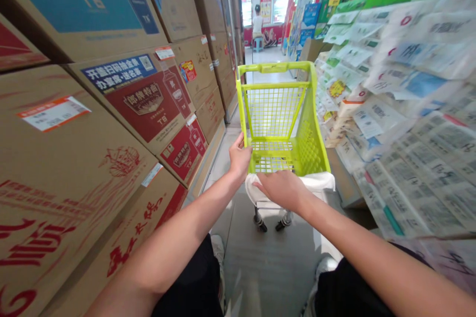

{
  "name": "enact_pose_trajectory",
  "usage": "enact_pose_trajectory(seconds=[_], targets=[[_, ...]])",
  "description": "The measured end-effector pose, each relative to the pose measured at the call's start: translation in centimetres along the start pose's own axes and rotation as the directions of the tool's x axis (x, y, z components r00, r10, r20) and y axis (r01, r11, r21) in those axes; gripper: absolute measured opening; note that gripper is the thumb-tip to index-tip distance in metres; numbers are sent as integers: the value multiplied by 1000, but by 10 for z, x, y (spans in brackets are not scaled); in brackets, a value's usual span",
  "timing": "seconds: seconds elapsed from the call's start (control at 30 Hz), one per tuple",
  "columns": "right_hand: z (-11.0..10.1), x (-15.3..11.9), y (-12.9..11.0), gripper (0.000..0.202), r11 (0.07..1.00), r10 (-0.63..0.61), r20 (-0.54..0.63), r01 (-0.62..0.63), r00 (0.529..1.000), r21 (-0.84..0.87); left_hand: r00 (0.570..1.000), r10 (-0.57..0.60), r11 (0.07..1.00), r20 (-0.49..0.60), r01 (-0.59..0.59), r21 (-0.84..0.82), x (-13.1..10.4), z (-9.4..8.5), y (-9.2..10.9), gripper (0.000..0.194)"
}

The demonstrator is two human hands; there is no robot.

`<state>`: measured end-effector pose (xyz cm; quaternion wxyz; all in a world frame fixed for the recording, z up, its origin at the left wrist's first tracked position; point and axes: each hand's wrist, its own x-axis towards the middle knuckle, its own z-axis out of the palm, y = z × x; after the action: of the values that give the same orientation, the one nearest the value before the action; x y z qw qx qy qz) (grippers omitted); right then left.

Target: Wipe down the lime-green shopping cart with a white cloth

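Cart (311, 146) points lengthwise up the aisle (247, 257), left hand (240, 157) curled on its side, right hand (281, 189) clasping cloth (320, 181).

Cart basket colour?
Lime green basket, plain; shows best in the head view.

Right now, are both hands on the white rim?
No, the left hand is at the green basket's side, the right hand on the white rim.

The cart (316, 151) stood on the floor (260, 272) in the aisle, between boxes (137, 104) stacked on the left and packs (412, 79) piled on the right. Behind it, shoes (217, 245) were on the floor, one to each side. Well ahead, a person (257, 22) sat on a stool (258, 44).
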<state>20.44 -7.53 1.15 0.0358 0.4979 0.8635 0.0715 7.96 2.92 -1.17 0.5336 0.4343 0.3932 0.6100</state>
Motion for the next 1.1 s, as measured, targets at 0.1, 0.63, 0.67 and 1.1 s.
enact_pose_trajectory(seconds=[0.1, 0.63, 0.67, 1.1], targets=[[-3, -4, 3, 50, 999, 27, 30, -28, 999, 34, 997, -72, 997, -8, 72, -19, 2, -3, 1, 80], [1, -3, -5, 49, 999, 24, -37, -23, 999, 29, 999, 5, 1000, 48, -6, 21, -3, 4, -6, 76], [0, -3, -6, 50, 999, 23, -43, -21, 999, 34, 998, 2, 1000, 57, -3, 24, -3, 4, -7, 77], [-1, -7, 6, 45, 997, 74, 26, -75, 997, 32, 998, -38, 999, 41, 39, -12, 28, -25, 1, 75]])
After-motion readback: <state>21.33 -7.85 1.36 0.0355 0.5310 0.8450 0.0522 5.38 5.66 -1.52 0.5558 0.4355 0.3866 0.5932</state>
